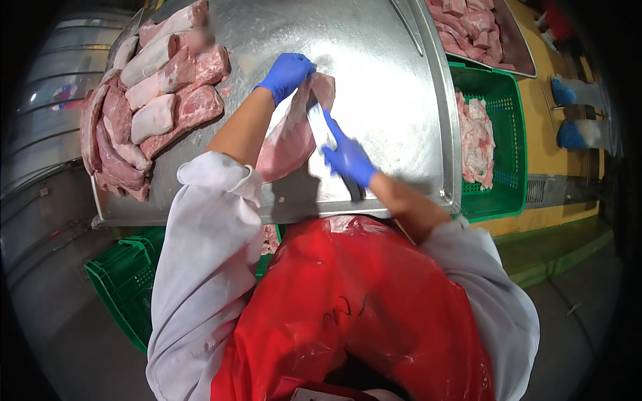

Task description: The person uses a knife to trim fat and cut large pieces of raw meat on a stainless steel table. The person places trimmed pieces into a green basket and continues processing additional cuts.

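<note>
On the metal table (381,80) in front of me lies a long pale-pink slab of meat (287,147), its narrow end pointing away. My left hand (287,75), in a blue glove, is closed at the far end of that slab and pinches its edge. A knife (319,127) is in my gloved right hand (351,157), its dark handle showing below the palm and the index finger stretched along the back of the blade. The blade lies against the right side of the slab, and its tip is hard to make out.
Several thick meat cuts (154,113) are piled on the table's left side. To the right stand a green crate (511,134) with pale trimmings (476,140) and a metal tray (518,40) of meat pieces. Another green crate (124,274) sits below the table's left front edge.
</note>
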Demonstrator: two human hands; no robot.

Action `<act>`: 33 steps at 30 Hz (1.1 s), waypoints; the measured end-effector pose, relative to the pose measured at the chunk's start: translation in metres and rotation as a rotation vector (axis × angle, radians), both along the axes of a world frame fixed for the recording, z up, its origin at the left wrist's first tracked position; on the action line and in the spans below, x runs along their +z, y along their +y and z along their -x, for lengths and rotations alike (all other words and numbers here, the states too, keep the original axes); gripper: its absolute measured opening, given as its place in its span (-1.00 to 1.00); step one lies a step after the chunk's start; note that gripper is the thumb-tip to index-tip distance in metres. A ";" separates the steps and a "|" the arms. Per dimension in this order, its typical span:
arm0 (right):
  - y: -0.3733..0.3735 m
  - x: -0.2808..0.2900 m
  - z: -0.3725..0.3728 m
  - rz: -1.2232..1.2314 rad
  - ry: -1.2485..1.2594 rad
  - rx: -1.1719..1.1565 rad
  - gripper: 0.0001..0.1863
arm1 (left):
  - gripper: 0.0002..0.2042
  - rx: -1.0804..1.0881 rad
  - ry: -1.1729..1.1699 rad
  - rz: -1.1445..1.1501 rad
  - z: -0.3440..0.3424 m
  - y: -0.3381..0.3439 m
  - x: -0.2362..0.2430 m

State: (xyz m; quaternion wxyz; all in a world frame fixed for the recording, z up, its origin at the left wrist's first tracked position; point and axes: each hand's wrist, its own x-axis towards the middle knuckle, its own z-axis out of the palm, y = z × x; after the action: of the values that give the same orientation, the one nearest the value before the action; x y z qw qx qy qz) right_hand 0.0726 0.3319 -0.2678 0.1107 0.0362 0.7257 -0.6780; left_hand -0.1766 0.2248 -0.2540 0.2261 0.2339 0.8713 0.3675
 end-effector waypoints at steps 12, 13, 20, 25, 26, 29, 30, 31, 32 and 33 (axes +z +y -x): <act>-0.024 -0.001 -0.040 -0.042 -0.051 0.068 -0.12 | -0.85 0.250 -0.507 -0.334 -0.019 0.000 0.017; -0.023 0.010 -0.030 0.014 -0.122 0.038 -0.21 | -0.85 0.227 -0.524 -0.372 -0.027 0.000 0.022; -0.055 0.017 0.027 -0.038 -0.201 -0.015 -0.37 | -0.92 0.338 -0.315 -0.687 -0.089 0.009 0.027; -0.075 -0.034 -0.044 -0.057 0.077 -0.112 -0.31 | -0.90 0.330 -0.112 -0.846 -0.153 0.034 0.030; -0.071 -0.043 -0.010 0.121 -0.141 -0.143 -0.30 | -0.90 0.310 -0.084 -0.844 -0.161 0.039 0.040; -0.085 -0.049 0.019 0.213 -0.274 -0.193 -0.27 | -0.88 0.335 0.141 -0.835 -0.167 0.040 0.070; -0.102 -0.031 -0.009 0.123 -0.226 -0.163 -0.26 | -0.88 0.391 0.116 -0.853 -0.169 0.034 0.072; -0.114 -0.013 -0.037 0.054 -0.203 -0.139 -0.25 | -0.88 0.407 0.116 -0.919 -0.175 0.032 0.075; -0.127 -0.006 -0.059 0.027 -0.164 -0.129 -0.23 | -0.88 0.417 0.120 -0.988 -0.181 0.033 0.079; -0.136 -0.005 -0.070 0.031 -0.128 -0.119 -0.22 | -0.89 0.414 0.091 -1.044 -0.192 0.031 0.086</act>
State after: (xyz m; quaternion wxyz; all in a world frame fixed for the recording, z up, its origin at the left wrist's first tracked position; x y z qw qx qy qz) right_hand 0.1427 0.1961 -0.2729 0.1169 0.1207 0.7033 -0.6907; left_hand 0.0149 0.2559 -0.1684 -0.0341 0.1543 0.6105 0.7761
